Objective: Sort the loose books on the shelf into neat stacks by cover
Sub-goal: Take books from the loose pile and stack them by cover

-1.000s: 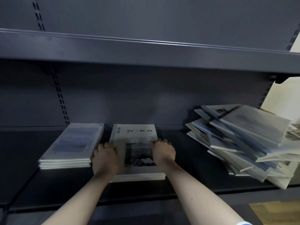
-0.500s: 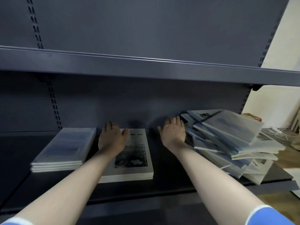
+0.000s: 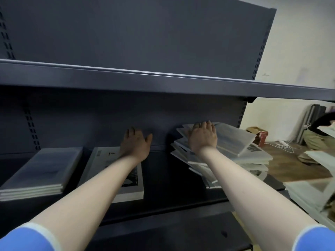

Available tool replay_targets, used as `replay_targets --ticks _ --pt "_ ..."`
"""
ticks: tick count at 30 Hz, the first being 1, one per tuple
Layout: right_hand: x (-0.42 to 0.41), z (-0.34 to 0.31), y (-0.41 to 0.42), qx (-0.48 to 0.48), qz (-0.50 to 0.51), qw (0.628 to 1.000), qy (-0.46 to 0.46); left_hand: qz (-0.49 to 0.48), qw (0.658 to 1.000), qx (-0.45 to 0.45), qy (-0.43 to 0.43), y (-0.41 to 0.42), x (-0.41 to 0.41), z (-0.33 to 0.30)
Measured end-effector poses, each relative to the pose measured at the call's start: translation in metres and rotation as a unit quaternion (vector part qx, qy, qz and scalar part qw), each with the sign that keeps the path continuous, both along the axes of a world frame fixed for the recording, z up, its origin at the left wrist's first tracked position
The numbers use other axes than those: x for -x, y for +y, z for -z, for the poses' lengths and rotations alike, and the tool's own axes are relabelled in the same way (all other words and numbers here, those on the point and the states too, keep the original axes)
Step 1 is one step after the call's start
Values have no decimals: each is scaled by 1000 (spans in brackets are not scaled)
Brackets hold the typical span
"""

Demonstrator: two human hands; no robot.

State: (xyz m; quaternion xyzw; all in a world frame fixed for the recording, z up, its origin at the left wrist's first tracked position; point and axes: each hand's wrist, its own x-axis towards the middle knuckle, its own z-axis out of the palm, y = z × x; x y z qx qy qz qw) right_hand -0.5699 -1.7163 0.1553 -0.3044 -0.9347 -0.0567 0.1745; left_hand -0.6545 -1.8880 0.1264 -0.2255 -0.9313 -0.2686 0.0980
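On the dark shelf (image 3: 163, 192) a neat stack of pale blue-grey books (image 3: 41, 171) lies at the left. Beside it sits a stack of white books with a black photo cover (image 3: 130, 185). A messy pile of loose books (image 3: 230, 151) leans at the right end. My left hand (image 3: 136, 144) hovers open above the far end of the white stack, holding nothing. My right hand (image 3: 203, 136) lies flat with spread fingers on the top left part of the loose pile; I cannot see a closed grip.
The upper shelf (image 3: 163, 78) overhangs close above the hands. Right of the shelving, more white books (image 3: 311, 194) lie on a low surface. A person in dark top and khaki trousers (image 3: 319, 140) crouches on the wooden floor near a red box (image 3: 261, 136) and a white cable.
Both hands left the white photo-cover stack. My right hand travelled right onto the loose pile; my left hand lifted and drifted right. The camera view swung up and right.
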Motion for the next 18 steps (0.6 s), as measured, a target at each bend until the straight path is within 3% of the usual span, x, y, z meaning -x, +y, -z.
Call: replay_targets --ticks 12,18 --pt "-55 0 81 22 113 993 -39 58 998 -5 -26 92 -47 -13" --pt "-68 1 101 72 110 991 -14 77 994 3 -73 128 -58 -9"
